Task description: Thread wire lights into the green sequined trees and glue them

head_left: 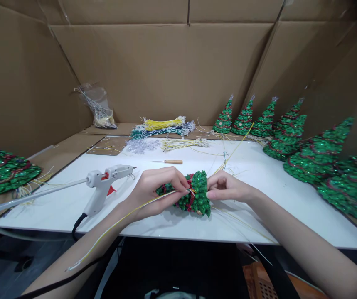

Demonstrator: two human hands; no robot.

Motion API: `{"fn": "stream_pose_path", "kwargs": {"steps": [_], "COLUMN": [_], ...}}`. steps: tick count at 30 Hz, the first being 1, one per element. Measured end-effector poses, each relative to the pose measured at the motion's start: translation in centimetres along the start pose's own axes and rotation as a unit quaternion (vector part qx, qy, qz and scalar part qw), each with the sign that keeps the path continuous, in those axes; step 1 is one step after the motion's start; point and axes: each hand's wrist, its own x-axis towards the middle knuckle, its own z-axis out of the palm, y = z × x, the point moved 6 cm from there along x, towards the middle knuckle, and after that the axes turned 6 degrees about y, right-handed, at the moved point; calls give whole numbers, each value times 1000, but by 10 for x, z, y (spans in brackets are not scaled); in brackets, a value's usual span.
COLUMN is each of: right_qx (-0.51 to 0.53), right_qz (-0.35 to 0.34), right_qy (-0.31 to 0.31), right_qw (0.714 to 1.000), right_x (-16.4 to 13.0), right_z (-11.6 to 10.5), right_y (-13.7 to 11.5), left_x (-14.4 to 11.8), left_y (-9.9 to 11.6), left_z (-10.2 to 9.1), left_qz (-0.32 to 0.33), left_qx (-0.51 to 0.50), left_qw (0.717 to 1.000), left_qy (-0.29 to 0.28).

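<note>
A small green Christmas tree point(200, 195) with a red garland lies on its side in front of me, its base toward the right. My left hand point(162, 189) is closed in a pinch on a thin yellow-and-white wire point(141, 205) at the garland. From the pinch, the wire's long tail runs back over my left forearm. My right hand point(223, 187) is closed at the tree's base edge, thumb against it and fingers curled; the inside of the base is hidden. Several thin yellow and white wires point(240, 222) trail rightward from beneath the base.
A white glue gun point(103, 185) stands at left. Behind the tree lies a wooden-handled awl point(173, 162). Bundled wires point(164, 124) and loose yellow wires point(184, 144) lie farther back. Several finished trees point(268, 120) line the right side; another tree point(6, 170) is far left.
</note>
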Motion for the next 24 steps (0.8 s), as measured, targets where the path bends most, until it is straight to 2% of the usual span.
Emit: {"fn": "stream_pose_path", "kwargs": {"steps": [5, 13, 17, 21, 24], "right_qx": [43, 9, 113, 251, 307], "right_qz": [3, 20, 11, -36, -78], "right_qy": [12, 32, 40, 82, 67], "right_qw": [999, 999, 993, 964, 946], "right_x": [0, -5, -7, -10, -11], "right_z": [0, -12, -17, -24, -24], "right_y": [-1, -12, -15, -22, -29], "left_x": [0, 1, 1, 0, 0], "left_y": [4, 11, 12, 13, 16], "left_z": [-1, 2, 4, 6, 7], "left_qz": [26, 47, 54, 62, 66], "left_qx": [34, 55, 64, 71, 76], "left_qw": [999, 997, 996, 996, 995], "left_qy": [9, 14, 15, 0, -10]}}
